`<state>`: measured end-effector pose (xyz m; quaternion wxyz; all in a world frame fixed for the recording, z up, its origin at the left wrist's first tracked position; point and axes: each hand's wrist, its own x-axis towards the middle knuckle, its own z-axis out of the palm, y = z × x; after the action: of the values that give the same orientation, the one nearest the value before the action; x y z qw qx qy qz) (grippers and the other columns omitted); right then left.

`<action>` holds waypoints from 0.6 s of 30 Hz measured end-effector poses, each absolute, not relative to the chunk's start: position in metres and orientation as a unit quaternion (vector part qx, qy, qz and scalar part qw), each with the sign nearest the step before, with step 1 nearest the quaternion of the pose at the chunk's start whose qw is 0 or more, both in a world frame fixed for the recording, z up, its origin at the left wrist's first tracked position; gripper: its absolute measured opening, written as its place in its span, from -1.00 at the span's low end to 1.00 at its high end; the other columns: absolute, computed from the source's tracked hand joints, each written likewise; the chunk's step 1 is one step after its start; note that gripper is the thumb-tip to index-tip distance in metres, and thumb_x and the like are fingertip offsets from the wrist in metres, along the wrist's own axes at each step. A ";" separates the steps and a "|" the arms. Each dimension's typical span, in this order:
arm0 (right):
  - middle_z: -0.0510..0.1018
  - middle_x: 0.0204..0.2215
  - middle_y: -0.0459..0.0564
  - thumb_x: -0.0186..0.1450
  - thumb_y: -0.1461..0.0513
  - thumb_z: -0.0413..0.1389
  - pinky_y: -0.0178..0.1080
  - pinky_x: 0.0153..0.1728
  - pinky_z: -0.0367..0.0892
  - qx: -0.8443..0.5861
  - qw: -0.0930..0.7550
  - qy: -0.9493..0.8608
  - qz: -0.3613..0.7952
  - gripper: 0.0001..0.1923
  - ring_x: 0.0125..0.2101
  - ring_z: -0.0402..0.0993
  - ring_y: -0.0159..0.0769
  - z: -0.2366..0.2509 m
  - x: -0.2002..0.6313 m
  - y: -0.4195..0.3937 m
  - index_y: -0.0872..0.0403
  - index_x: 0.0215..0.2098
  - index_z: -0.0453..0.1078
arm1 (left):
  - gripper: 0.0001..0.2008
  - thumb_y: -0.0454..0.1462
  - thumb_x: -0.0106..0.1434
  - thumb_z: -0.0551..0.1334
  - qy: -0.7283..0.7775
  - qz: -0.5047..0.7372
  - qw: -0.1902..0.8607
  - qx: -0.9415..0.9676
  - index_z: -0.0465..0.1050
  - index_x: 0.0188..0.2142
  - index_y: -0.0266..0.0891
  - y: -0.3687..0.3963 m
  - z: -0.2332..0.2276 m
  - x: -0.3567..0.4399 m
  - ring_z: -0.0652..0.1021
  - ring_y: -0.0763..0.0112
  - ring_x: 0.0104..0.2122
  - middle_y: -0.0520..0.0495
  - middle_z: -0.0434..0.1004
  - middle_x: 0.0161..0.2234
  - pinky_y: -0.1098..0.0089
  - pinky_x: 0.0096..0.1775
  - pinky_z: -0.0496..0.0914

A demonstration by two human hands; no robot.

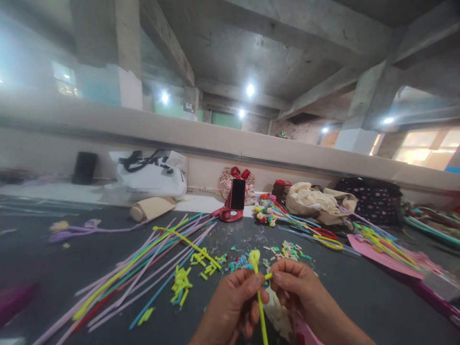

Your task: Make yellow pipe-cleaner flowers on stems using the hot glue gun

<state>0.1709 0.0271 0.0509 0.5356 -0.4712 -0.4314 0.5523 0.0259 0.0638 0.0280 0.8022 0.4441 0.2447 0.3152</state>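
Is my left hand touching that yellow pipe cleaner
Touching. The head view shows the left hand pinching the yellow pipe cleaner between thumb and fingers.

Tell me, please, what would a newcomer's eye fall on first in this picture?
Probably the two hands low in the middle: the left hand and right hand pinch a yellow pipe cleaner between them. Next, the fan of coloured pipe cleaners spread over the dark table at left, and the phone propped upright farther back.

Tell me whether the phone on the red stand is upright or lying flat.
Upright: the phone stands on end in the red stand, dark screen facing the camera.
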 end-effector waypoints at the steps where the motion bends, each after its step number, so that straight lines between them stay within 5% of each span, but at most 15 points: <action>1: 0.37 -0.78 -0.20 -0.03 0.15 0.24 -0.51 -0.82 -0.13 -0.478 0.532 -0.440 0.543 -0.76 -0.83 0.08 -0.63 0.051 0.170 0.027 0.16 -0.59 0.36 | -0.64 -0.03 -0.06 0.23 0.245 0.316 0.798 0.450 0.34 -0.58 -0.32 0.064 0.027 0.026 0.16 0.69 -0.88 0.11 0.27 -0.84 0.64 -0.81 0.00; 8: 0.34 -0.81 -0.21 -0.03 0.15 0.22 -0.47 -0.76 -0.06 -0.526 0.512 -0.497 0.464 -0.77 -0.79 0.14 -0.58 0.052 0.166 0.026 0.16 -0.61 0.36 | -0.69 -0.06 -0.10 0.26 0.267 0.337 0.777 0.461 0.33 -0.56 -0.29 0.064 0.024 0.029 0.16 0.65 -0.88 0.12 0.25 -0.86 0.61 -0.81 0.04; 18: 0.39 -0.78 -0.17 -0.07 0.17 0.27 -0.50 -0.78 -0.02 -0.426 0.513 -0.462 0.585 -0.77 -0.80 0.18 -0.58 0.049 0.168 0.026 0.17 -0.60 0.37 | -0.70 -0.10 -0.11 0.27 0.223 0.331 0.802 0.443 0.32 -0.63 -0.31 0.061 0.032 0.026 0.18 0.71 -0.87 0.09 0.32 -0.75 0.62 -0.81 0.05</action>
<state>0.1684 0.0258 0.0494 0.5129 -0.4264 -0.4618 0.5846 0.0255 0.0608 0.0315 0.8024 0.4434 0.2228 0.3315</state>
